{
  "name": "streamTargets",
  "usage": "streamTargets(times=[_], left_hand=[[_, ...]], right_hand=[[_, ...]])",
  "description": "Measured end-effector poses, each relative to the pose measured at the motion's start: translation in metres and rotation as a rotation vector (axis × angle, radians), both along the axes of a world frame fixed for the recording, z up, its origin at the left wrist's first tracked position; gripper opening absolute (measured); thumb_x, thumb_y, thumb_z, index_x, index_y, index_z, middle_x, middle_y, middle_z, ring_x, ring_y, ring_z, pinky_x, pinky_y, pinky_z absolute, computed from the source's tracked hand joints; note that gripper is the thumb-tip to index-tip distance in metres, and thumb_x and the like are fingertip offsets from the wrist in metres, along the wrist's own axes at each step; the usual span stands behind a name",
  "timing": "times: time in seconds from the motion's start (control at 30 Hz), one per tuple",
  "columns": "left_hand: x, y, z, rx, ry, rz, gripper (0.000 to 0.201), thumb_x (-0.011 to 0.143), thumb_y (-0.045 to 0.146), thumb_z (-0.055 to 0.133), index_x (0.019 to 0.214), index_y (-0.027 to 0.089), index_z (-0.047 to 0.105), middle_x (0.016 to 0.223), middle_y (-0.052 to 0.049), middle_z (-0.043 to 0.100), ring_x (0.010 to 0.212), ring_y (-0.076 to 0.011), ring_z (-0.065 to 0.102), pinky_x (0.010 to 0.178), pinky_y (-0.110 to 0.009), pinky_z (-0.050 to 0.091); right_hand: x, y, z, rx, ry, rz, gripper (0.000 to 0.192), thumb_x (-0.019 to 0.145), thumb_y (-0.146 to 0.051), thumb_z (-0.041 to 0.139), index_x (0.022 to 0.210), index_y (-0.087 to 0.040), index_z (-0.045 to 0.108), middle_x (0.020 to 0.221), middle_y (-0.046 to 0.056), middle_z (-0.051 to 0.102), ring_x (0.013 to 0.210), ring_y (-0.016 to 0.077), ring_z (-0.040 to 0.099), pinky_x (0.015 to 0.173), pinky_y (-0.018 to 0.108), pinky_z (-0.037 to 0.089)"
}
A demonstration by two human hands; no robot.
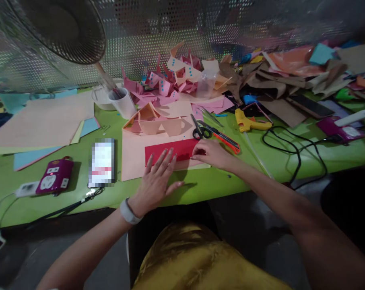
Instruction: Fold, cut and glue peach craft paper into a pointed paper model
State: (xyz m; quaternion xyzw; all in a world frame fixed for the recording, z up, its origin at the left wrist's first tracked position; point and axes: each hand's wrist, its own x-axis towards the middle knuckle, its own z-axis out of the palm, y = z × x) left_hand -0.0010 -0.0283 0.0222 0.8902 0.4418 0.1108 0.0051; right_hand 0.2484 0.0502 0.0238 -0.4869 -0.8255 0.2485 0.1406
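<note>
A strip of red paper (182, 150) lies flat on a larger peach sheet (130, 161) in front of me. My left hand (155, 179) rests with fingers spread, its fingertips on the left part of the strip. At the strip's right end, my right hand (212, 154) has its fingers bent together and pinched on the edge. Just behind the strip stands a pair of folded peach paper glasses (161, 126). Black-handled scissors (202, 132) and an orange utility knife (229, 142) lie beyond my right hand.
A yellow glue gun (245, 121) lies to the right near a black cable (297, 151). Left are a phone (101, 163), a purple power socket (55, 176) and stacked paper sheets (46, 117). A white cup (123, 104), a fan (61, 28) and heaped paper pieces (176, 76) stand behind.
</note>
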Motion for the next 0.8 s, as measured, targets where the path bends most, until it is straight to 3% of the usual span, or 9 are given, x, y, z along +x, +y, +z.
streamTargets(times=[0.1,0.23,0.8], left_hand=[[0.017,0.001,-0.01,-0.036,0.011,-0.008,0.088,0.091,0.07,0.032,0.155,0.013,0.016,0.159,-0.017,0.026,0.149,-0.0281,0.018,0.122,-0.052,0.001],[0.02,0.006,-0.014,-0.063,-0.011,0.017,0.093,0.089,0.073,0.034,0.157,0.014,0.01,0.159,-0.016,0.026,0.15,-0.0277,0.017,0.122,-0.051,0.002],[0.02,0.012,-0.011,-0.096,-0.009,0.004,0.084,0.089,0.07,0.039,0.154,0.018,0.026,0.158,-0.015,0.029,0.148,-0.0296,0.022,0.12,-0.054,0.013]], right_hand=[[-0.001,0.001,0.001,0.002,-0.014,0.001,0.008,0.083,-0.027,0.071,0.083,-0.019,0.07,0.089,0.004,0.068,0.091,0.0206,0.059,0.084,0.036,0.033],[-0.002,0.0,0.003,0.001,-0.013,0.004,0.008,0.083,-0.027,0.072,0.082,-0.019,0.07,0.088,0.003,0.069,0.092,0.0202,0.059,0.084,0.036,0.032],[0.027,0.003,0.007,-0.035,-0.08,-0.046,0.01,0.084,-0.028,0.07,0.08,-0.019,0.07,0.087,0.003,0.068,0.086,0.0186,0.059,0.078,0.033,0.033]])
